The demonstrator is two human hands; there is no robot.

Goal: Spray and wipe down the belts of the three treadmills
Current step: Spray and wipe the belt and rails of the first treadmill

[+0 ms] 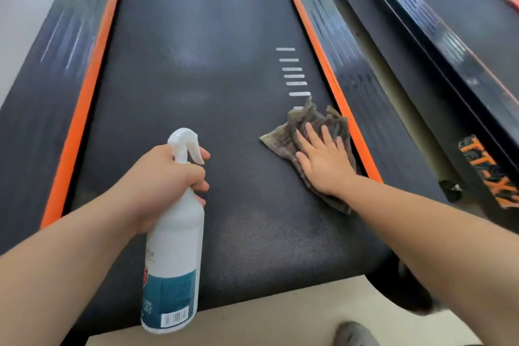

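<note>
Pressing a cloth [317,132] flat-fingered onto the belt [213,70], right hand [323,160]; left hand [163,177] grips the bottle [174,261] neck.

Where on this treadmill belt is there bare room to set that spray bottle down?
The belt is bare between the spray bottle and the cloth, and along its far stretch past the white dashes, between the orange strips. It is crowded only at the near right edge, where the right hand presses the cloth.
</note>
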